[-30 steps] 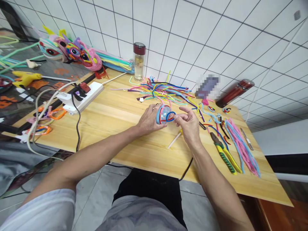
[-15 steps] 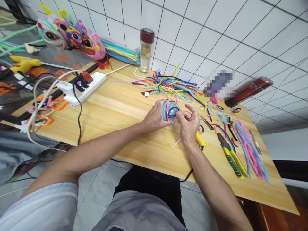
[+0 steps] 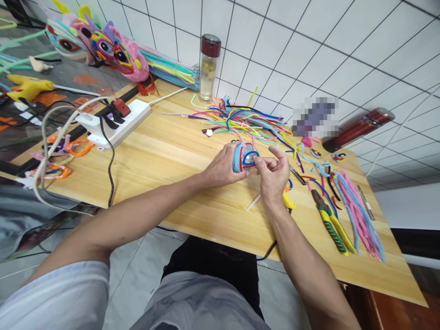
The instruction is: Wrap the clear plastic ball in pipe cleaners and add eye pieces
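Observation:
My left hand [image 3: 222,165] is closed around a rounded, partly clear piece wrapped in light blue and red pipe cleaners [image 3: 237,158], held just above the table. On its clear face lies a curved dark blue pipe cleaner [image 3: 244,156]. With thumb and forefinger, my right hand [image 3: 275,179] pinches the right end of that blue curve; its other fingers are bent or lifted. Partly behind my right wrist is a yellow-handled tool [image 3: 289,200]. A pale thin stick [image 3: 253,202] lies near that wrist.
Behind my hands lies a heap of pipe cleaners [image 3: 240,117], with a glass bottle [image 3: 208,68] beyond. Pliers [image 3: 330,224], a craft knife [image 3: 297,175] and a pink-and-blue bundle [image 3: 360,213] are on the right. A power strip [image 3: 120,123] with cables and a glue gun [image 3: 30,88] occupy the left.
My right hand has shifted slightly right, still pinching the blue pipe cleaner. The wrapped piece has turned a little, showing more of its light blue side. The camera view has moved slightly.

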Available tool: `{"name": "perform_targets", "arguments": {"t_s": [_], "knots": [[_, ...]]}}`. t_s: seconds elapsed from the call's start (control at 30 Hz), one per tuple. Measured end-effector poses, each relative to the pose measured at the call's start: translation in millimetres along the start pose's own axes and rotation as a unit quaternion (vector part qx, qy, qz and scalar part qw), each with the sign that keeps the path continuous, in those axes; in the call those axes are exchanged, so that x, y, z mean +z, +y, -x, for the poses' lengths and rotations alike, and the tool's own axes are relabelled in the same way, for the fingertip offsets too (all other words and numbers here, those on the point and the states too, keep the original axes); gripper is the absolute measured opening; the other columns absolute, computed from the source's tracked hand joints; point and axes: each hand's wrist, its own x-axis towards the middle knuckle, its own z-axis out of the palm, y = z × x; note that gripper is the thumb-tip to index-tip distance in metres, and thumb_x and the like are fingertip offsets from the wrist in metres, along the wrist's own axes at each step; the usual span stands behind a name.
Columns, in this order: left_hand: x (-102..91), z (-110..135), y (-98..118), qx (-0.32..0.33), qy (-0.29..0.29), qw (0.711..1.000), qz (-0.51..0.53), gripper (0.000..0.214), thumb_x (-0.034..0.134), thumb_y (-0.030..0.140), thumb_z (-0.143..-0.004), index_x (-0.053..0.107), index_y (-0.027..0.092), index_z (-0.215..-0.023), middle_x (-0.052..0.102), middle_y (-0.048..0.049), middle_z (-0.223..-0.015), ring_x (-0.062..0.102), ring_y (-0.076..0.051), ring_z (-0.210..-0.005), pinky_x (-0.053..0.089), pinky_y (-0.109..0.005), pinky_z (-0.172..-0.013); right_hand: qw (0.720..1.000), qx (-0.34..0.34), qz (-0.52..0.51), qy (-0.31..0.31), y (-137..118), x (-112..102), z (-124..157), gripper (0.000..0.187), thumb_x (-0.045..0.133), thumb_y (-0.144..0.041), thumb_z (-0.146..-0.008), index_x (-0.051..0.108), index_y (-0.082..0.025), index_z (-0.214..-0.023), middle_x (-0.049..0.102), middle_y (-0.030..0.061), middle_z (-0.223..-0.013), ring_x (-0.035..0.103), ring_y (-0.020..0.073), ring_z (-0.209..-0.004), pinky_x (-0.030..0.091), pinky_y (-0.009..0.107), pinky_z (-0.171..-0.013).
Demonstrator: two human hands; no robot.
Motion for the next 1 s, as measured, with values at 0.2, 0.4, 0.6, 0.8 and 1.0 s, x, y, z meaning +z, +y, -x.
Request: {"name": "perform_targets", "arguments": {"t_s": [0.2, 0.4, 0.6, 0.8, 1.0], "knots": [[-1.7, 0.1, -4.3, -0.006, -0.016, 0.999, 0.035, 0.086, 0.072, 0.050, -0.087, 0.032, 0.015, -0.154, 0.043, -0.0237, -0.158, 0.042, -0.037, -0.149, 0.036, -0.055, -0.125, 1.000, 0.003, 0.003, -0.004, 0.1, -2.2, -1.9, 0.058, 0.084, -0.047, -0.080, 0.054, -0.024, -0.123, 0.075, -0.0029, -0.079, 0.073, 0.0179, -0.073, 0.058, 0.032, -0.070], [-3.1, 1.0, -7.9, -0.002, -0.021, 0.998, 0.057, 0.086, 0.067, 0.051, -0.089, 0.029, 0.012, -0.156, 0.042, -0.0248, -0.158, 0.040, -0.038, -0.151, 0.033, -0.056, -0.126, 1.000, 0.001, 0.004, -0.011, 1.5, -4.9, -4.4, 0.056, 0.084, -0.046, -0.080, 0.054, -0.024, -0.123, 0.074, -0.0034, -0.078, 0.070, 0.0162, -0.066, 0.057, 0.030, -0.065], [-4.7, 1.2, -7.8, 0.002, -0.029, 0.998, 0.062, 0.082, 0.062, 0.052, -0.092, 0.029, 0.012, -0.156, 0.043, -0.0241, -0.157, 0.040, -0.039, -0.150, 0.033, -0.057, -0.126, 1.000, -0.011, -0.028, -0.009, 1.5, -3.5, -5.1, 0.054, 0.088, -0.045, -0.078, 0.056, -0.025, -0.117, 0.073, -0.0059, -0.073, 0.069, 0.0149, -0.062, 0.056, 0.028, -0.061], [-3.9, 1.9, -8.4, -0.011, -0.024, 0.998, 0.062, 0.077, 0.056, 0.051, -0.097, 0.029, 0.011, -0.157, 0.043, -0.0236, -0.157, 0.040, -0.036, -0.150, 0.031, -0.056, -0.126, 1.000, -0.003, -0.031, -0.007, 2.4, -2.9, -4.7, 0.054, 0.088, -0.044, -0.078, 0.057, -0.025, -0.119, 0.075, -0.0049, -0.075, 0.073, 0.0171, -0.070, 0.059, 0.031, -0.068], [-2.5, 1.7, -9.1, -0.011, -0.023, 0.998, 0.064, 0.078, 0.056, 0.054, -0.097, 0.029, 0.011, -0.157, 0.043, -0.0236, -0.157, 0.040, -0.036, -0.150, 0.031, -0.056, -0.126, 1.000, 0.002, -0.022, -0.003, 0.6, -3.1, -5.2, 0.054, 0.087, -0.044, -0.078, 0.057, -0.025, -0.118, 0.074, -0.0057, -0.073, 0.071, 0.0155, -0.065, 0.057, 0.028, -0.063]]}}
